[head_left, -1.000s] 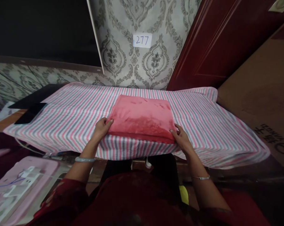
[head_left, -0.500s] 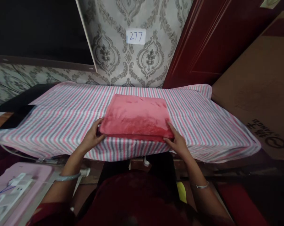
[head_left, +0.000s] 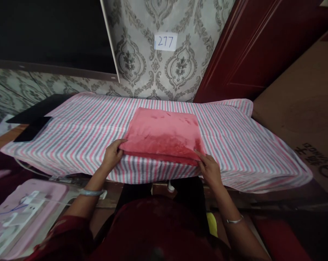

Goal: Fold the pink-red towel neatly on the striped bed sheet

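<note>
A pink-red plush cloth point(head_left: 161, 132), folded into a flat rectangle with layers showing along its front edge, lies on a striped tablecloth point(head_left: 90, 123). Its front-left corner is gripped by my left hand point(head_left: 113, 154), fingers on top and thumb underneath. At the front-right corner, my right hand point(head_left: 210, 168) holds the edge, one fingertip resting on the upper surface and the thumb low by the side. The near edge of the cloth sits close to the table's front edge.
Left on the table are a dark flat slab point(head_left: 33, 128) and a black panel point(head_left: 41, 107). A television point(head_left: 52, 36) stands behind. A cardboard box point(head_left: 302, 108) borders the right end. A pink stool point(head_left: 52, 192) carrying white items is at lower left.
My fingers have drawn closer together on the two front corners of the cloth. The whole view has shifted a little, so the scene sits further right.
</note>
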Demonstrator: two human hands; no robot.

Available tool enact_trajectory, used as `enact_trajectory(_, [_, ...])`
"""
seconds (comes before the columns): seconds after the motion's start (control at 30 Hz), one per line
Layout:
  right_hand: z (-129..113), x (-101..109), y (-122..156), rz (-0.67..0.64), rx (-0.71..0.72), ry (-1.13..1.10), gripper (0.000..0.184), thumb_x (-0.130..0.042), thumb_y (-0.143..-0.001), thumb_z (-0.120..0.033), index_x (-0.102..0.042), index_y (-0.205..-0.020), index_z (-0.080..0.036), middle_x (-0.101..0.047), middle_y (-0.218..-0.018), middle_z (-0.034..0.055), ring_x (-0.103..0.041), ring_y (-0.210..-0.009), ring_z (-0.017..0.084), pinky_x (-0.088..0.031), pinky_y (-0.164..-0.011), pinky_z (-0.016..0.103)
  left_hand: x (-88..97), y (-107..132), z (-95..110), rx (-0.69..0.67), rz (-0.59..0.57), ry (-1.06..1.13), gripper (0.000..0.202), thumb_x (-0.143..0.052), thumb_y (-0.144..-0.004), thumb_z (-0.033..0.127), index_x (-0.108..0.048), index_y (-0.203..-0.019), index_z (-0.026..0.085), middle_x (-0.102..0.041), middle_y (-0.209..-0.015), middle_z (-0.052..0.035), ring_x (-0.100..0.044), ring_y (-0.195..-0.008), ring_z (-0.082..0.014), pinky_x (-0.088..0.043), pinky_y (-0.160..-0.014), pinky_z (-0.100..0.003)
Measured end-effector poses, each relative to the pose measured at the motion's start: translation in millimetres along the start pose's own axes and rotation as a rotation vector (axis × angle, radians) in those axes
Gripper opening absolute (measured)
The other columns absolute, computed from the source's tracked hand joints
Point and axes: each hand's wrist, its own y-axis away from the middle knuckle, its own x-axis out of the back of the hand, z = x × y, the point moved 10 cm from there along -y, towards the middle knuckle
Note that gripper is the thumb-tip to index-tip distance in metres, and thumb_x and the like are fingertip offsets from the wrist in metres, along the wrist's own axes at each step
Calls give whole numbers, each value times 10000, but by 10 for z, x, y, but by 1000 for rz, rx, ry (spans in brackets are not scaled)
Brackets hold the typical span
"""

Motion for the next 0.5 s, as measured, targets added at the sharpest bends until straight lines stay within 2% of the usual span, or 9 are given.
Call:
enact_trajectory(0.07, [-14,34,8,-8,37,17,446,-418,-1008,-407,-624,-1357,-221,-671,-975,122,-631,-931,280,-538,-831,429,-3,-8,-19,4,-59,6,491,-413,-741,203,-662,-1157,123,-731,-1138,-104,-696,-1008,-234,-543,-929,-358])
enact_trajectory(0.13, [-49,143,-13,35,67,53,492,-452,-998,-473,-573,-1407,-229,-646,-1216,155,-588,-1145,320,-496,-971,502,90,-30,45,-20,-56,-17,507,-404,-740,182,-661,-1173,128,-720,-1175,-106,-685,-1057,-235,-535,-950,-361])
enact_trajectory(0.2, [-110,281,-74,115,71,80,535,-440,-1005,-484,-495,-1471,-225,-528,-1432,164,-481,-1324,336,-415,-1080,549,246,-72,214,-55,18,-104,510,-396,-780,175,-650,-1219,126,-695,-1239,-119,-652,-1147,-248,-504,-1006,-392])
enact_trajectory(0.27, [-231,339,-180,159,80,93,547,-391,-1027,-452,-414,-1521,-220,-418,-1540,158,-378,-1423,331,-351,-1133,562,320,-132,482,-96,72,-217,497,-381,-864,201,-616,-1296,133,-656,-1318,-124,-585,-1264,-263,-439,-1086,-436])
enact_trajectory(0.33, [-402,264,-310,132,111,122,540,-359,-1037,-428,-379,-1541,-237,-347,-1591,136,-273,-1485,332,-303,-1155,578,201,-209,777,-150,20,-305,496,-365,-948,268,-554,-1389,140,-587,-1420,-127,-479,-1383,-274,-339,-1165,-477])
enact_trajectory(0.4, [-541,96,-416,66,130,175,538,-365,-1033,-437,-386,-1539,-256,-307,-1616,118,-198,-1511,347,-273,-1157,601,-43,-271,980,-194,-84,-375,540,-383,-987,356,-473,-1470,133,-463,-1534,-148,-347,-1471,-293,-229,-1214,-511])
enact_trajectory(0.43, [-577,-6,-447,26,130,206,534,-372,-1030,-443,-401,-1532,-262,-306,-1618,115,-187,-1512,357,-269,-1154,608,-173,-290,1012,-198,-135,-407,577,-402,-990,401,-440,-1496,125,-402,-1572,-163,-294,-1494,-311,-193,-1221,-528])
enact_trajectory(0.5, [-589,-210,-454,-55,123,263,525,-387,-1028,-450,-441,-1513,-258,-340,-1602,121,-216,-1499,372,-282,-1144,603,-396,-304,927,-160,-214,-460,645,-434,-985,474,-409,-1518,112,-328,-1603,-195,-245,-1507,-350,-186,-1211,-560])
